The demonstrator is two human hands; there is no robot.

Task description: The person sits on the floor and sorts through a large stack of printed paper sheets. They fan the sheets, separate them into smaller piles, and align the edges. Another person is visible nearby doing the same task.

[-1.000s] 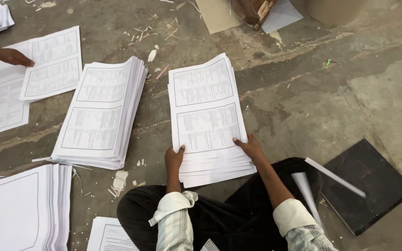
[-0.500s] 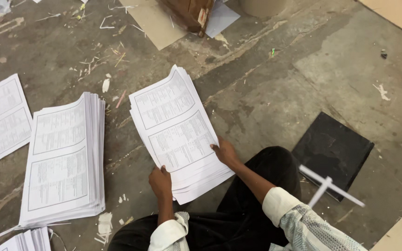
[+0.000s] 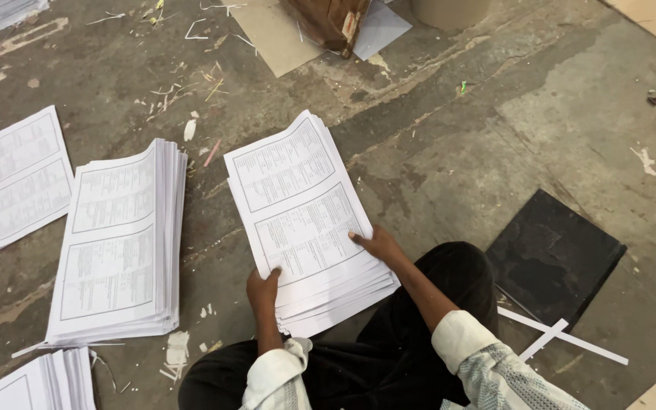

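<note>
Left hand (image 3: 263,289) curled, thumb up; right hand (image 3: 377,244) flat, fingers (image 3: 358,238) spread.

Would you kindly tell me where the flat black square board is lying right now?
In the head view, the flat black square board lies on the concrete floor at the person's right, beside the white paper strips.
</note>
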